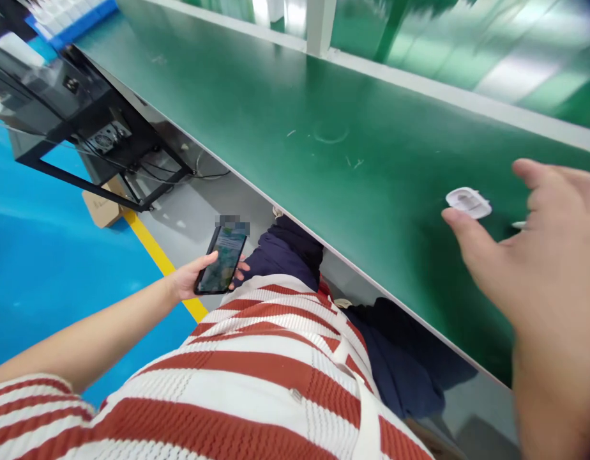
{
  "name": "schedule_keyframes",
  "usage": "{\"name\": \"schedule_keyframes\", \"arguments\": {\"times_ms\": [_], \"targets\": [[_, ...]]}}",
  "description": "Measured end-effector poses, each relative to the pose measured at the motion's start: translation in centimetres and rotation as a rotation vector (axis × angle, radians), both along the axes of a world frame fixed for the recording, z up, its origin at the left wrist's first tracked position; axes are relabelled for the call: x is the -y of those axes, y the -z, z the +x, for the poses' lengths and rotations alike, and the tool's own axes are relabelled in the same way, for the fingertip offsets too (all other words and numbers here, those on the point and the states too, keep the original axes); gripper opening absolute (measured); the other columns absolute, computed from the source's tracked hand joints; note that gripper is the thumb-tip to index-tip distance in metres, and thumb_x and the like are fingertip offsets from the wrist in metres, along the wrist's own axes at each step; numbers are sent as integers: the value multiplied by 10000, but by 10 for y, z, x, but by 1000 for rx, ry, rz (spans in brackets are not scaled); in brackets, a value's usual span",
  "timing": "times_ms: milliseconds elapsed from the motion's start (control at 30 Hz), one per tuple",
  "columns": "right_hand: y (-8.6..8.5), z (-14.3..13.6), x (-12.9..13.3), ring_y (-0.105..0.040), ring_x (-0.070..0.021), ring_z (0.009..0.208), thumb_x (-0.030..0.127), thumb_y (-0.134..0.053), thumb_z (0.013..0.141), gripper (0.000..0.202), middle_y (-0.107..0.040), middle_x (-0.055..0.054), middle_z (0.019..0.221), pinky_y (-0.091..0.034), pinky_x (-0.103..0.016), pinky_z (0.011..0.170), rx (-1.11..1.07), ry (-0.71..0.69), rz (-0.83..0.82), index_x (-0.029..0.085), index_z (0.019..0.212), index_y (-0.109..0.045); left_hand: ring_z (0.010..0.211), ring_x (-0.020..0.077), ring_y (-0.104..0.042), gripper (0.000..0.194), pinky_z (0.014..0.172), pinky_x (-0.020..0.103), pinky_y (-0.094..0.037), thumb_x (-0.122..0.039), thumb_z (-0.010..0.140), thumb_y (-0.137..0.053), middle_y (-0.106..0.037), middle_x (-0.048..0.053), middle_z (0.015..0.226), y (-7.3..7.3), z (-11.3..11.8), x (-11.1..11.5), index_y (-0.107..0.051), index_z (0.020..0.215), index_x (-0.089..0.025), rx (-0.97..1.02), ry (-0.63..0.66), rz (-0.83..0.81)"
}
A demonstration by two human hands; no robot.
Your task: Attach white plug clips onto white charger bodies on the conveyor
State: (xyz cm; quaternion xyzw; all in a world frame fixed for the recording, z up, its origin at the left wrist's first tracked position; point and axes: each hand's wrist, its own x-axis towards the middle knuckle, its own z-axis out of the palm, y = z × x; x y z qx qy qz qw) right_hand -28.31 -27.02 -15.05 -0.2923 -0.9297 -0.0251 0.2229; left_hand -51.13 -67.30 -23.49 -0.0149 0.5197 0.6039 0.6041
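Note:
My left hand (194, 276) is wrapped round a dark smartphone (223, 259), its screen lit and facing up, beside the table edge. At the right, my right hand (529, 236) hovers over the green tabletop with thumb and fingers spread and nothing gripped between them. Close to the thumb tip, a small white oval case (468, 202) lies on the table. Another small white piece (519, 225) shows partly from under my right hand; most of it is hidden.
The long green table (276, 121) runs diagonally, with a white frame rail (419, 86) behind. A black metal frame (79, 185) with equipment and cables stands left, near a cardboard box (101, 207). A blue tray (77, 29) sits at the far left end.

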Motion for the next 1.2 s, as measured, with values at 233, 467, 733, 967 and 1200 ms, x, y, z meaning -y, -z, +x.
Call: {"name": "schedule_keyframes", "arguments": {"times_ms": [233, 467, 733, 967, 1200], "targets": [[7, -29, 135, -703, -231, 965, 230, -535, 1020, 237, -771, -74, 1122, -554, -376, 841, 210, -860, -515, 213, 1139, -739, 1306, 315, -578, 732, 1113, 388, -470, -503, 718, -860, -683, 105, 1304, -5, 9, 43, -593, 1338, -220, -339, 397, -435], [102, -87, 185, -671, -250, 1096, 266, -708, 926, 212, -729, -119, 1205, -496, -330, 912, 633, -853, -1061, 181, 1110, -768, 874, 208, -650, 732, 773, 275, -528, -473, 687, -804, -676, 35, 963, -2, 18, 90, -589, 1351, -252, -174, 474, -485], [84, -68, 197, -651, -189, 889, 382, -686, 940, 274, -709, -63, 1090, -477, -305, 805, 604, -915, -1201, 196, 1140, -715, 854, 249, -631, 1074, 709, 264, -508, -403, 548, -923, -670, 10, 863, -26, 12, 109, -499, 1532, -327, -15, 905, -372], [90, -69, 205, -617, -212, 1029, 235, -701, 940, 119, -683, -73, 1042, -476, -358, 975, 367, -1108, -1061, 193, 866, -784, 1002, 288, -676, 1177, 795, 260, -546, -476, 605, -893, -740, 27, 1100, -38, 15, 90, -331, 1627, -319, -217, 1046, -404], [70, -36, 202, -663, -121, 821, 293, -612, 1006, 200, -703, -47, 1024, -495, -240, 734, 122, -1226, -1036, 212, 973, -792, 1256, 304, -626, 1072, 948, 248, -553, -472, 610, -902, -625, -13, 1459, -33, 14, 86, -430, 1569, -392, -362, 1067, -460]]}}
